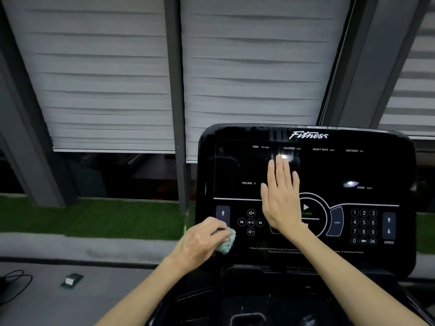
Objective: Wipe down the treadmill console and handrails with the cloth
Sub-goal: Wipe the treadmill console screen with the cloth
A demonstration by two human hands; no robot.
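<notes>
Head view shows my left hand (202, 241) curled over the cloth (227, 242), a small pale blue-green wad pinched under the fingers (221, 231) and pressed to the lower left corner of the treadmill console (329, 170), just beside the incline arrow key (223, 214). My right hand (281, 198) lies flat on the glossy panel, its fingers (281, 170) straight and close together, pointing up toward the readout labels.

What worries me is that right palm: its heel sits touching or just beside the START button (306, 209). The display looks dark, but I cannot tell whether the machine is powered; if it is, leaning on that hand could start the belt. The cloth carries a similar risk, since a firm stroke over the arrow key or the media keys (251, 222) could register as a press.

The bare right hand will likely leave prints on the shiny black face, undoing the wiping. Bunched this tightly, the cloth covers little per pass, so streaks and missed patches seem likely. No handrails are in view, so I judge that part not yet reached.
</notes>
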